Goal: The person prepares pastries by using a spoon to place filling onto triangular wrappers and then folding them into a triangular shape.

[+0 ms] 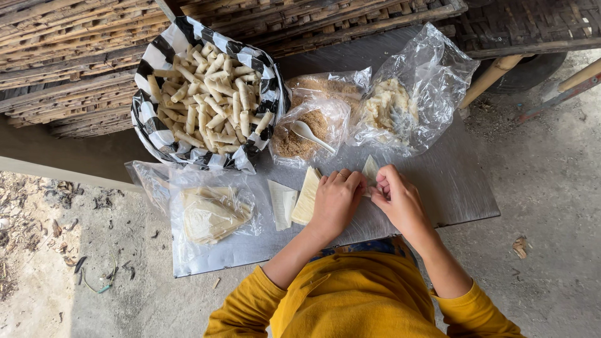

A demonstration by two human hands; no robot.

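Head view shows both hands pinching a pale wrapper sheet (370, 170) at the desk (463, 188) centre — left hand (337, 201) and right hand (395, 197) touching over it. Its pointed tip aims toward 12 o'clock, long axis running 12 to 6 — partly hidden.

Bare surface (463, 181) lies right of the hands; far side is blocked by bags (413, 87) and the striped bowl (150, 119).
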